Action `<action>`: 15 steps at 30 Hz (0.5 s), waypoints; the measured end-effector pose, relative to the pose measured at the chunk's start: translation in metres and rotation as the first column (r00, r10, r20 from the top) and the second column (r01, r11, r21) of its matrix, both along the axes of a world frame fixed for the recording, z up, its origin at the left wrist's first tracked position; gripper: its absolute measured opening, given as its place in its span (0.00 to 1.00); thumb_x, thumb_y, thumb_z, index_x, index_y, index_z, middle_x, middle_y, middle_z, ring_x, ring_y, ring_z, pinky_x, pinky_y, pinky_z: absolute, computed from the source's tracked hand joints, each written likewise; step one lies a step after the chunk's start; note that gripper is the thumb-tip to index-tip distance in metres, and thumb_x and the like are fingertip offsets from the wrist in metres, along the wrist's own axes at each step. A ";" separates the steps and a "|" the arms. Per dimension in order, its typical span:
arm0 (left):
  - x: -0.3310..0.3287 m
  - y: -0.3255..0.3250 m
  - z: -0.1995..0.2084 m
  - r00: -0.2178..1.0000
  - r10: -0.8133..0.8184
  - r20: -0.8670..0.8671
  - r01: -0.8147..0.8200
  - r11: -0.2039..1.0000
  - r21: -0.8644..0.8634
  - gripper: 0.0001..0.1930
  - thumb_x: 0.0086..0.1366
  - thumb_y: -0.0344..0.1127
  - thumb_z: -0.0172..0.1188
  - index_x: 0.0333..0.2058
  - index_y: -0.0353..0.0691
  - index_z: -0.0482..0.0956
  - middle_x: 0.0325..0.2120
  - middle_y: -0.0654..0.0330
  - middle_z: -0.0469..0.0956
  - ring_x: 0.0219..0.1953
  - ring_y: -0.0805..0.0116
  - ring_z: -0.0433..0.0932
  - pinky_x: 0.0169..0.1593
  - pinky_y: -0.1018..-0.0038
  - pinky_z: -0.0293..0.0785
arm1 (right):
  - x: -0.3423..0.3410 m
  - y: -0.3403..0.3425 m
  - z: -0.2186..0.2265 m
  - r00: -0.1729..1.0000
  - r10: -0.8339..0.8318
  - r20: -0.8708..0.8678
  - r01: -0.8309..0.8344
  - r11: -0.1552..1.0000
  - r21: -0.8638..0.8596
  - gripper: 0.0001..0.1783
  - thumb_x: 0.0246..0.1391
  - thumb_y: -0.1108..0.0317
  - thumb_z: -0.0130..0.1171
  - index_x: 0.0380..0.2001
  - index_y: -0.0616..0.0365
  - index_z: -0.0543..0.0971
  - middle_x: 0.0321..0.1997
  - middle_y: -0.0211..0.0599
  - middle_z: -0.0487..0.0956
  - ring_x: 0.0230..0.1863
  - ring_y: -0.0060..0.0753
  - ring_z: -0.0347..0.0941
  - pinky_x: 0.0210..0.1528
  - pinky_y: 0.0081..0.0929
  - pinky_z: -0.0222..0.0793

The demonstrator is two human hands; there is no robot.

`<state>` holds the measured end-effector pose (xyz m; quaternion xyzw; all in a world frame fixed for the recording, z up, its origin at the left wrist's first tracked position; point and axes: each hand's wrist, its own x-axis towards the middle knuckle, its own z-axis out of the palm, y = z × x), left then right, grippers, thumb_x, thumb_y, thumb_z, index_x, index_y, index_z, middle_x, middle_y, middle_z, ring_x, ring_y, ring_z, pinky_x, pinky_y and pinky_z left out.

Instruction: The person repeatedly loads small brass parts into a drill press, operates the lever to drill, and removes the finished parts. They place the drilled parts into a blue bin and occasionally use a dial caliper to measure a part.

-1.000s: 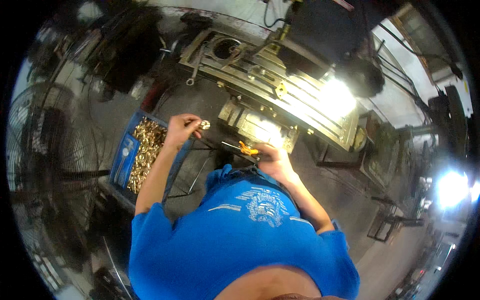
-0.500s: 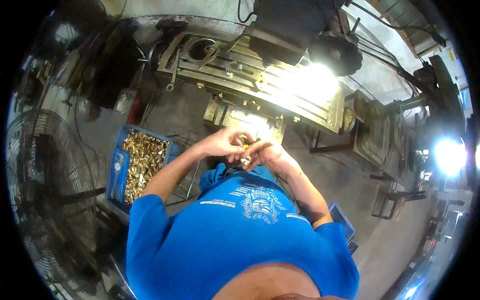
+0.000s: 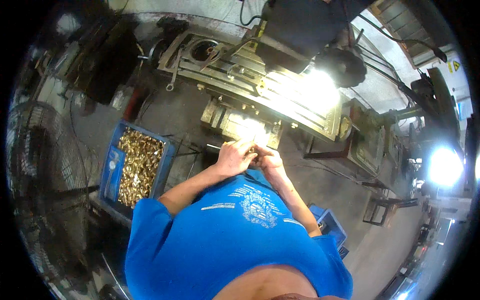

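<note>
Both hands meet in front of my blue shirt, just below the machine. My left hand (image 3: 234, 158) is closed, and a thin pale rod (image 3: 213, 146) sticks out past its left side; the rod's other end is hidden by the fingers. My right hand (image 3: 270, 161) is closed in a pinch at a small brass-coloured ring-shaped part (image 3: 251, 149) between the hands. The fingertips of both hands almost touch around this part, and most of it is covered. To the left stands a blue crate (image 3: 166, 167) heaped with small brass parts (image 3: 141, 165).
Ahead is a milling machine table (image 3: 220, 75) with a wrench (image 3: 173, 75) on it and a bright lamp (image 3: 320, 92) above. A smaller blue bin (image 3: 336, 227) stands by my right elbow. At far left is a large fan (image 3: 42, 150); a stool (image 3: 387, 207) stands right.
My hands have turned and shifted slightly, the left lower and more closed. The thin rod now shows beside my left hand. More of the bin by my right elbow is visible.
</note>
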<state>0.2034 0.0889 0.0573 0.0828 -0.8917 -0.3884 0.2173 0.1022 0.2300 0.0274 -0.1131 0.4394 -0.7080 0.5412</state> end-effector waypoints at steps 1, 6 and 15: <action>-0.003 0.000 -0.001 1.000 0.022 -0.019 -0.023 1.000 -0.012 0.10 0.50 0.34 0.61 0.32 0.40 0.77 0.27 0.58 0.76 0.27 0.57 0.76 0.29 0.66 0.72 | 0.001 -0.003 0.003 1.000 -0.022 -0.007 0.022 1.000 0.004 0.31 0.38 0.76 0.45 0.53 0.66 0.68 0.49 0.42 0.73 0.46 0.34 0.72 0.50 0.33 0.69; -0.015 -0.008 -0.006 0.997 -0.058 -0.047 0.055 0.996 -0.067 0.09 0.53 0.33 0.58 0.33 0.38 0.77 0.26 0.55 0.77 0.26 0.56 0.77 0.29 0.66 0.72 | -0.002 -0.008 0.005 0.994 -0.108 -0.034 0.107 0.994 -0.021 0.34 0.40 0.78 0.47 0.57 0.60 0.63 0.55 0.44 0.68 0.49 0.40 0.70 0.46 0.33 0.70; -0.120 -0.082 -0.025 0.996 0.066 0.059 -0.076 0.979 0.192 0.07 0.53 0.36 0.59 0.25 0.38 0.77 0.16 0.50 0.74 0.18 0.55 0.74 0.23 0.65 0.66 | -0.011 0.051 0.004 0.929 -0.334 -0.162 0.361 0.914 0.184 0.31 0.38 0.80 0.43 0.53 0.64 0.67 0.48 0.51 0.71 0.35 0.38 0.76 0.33 0.28 0.75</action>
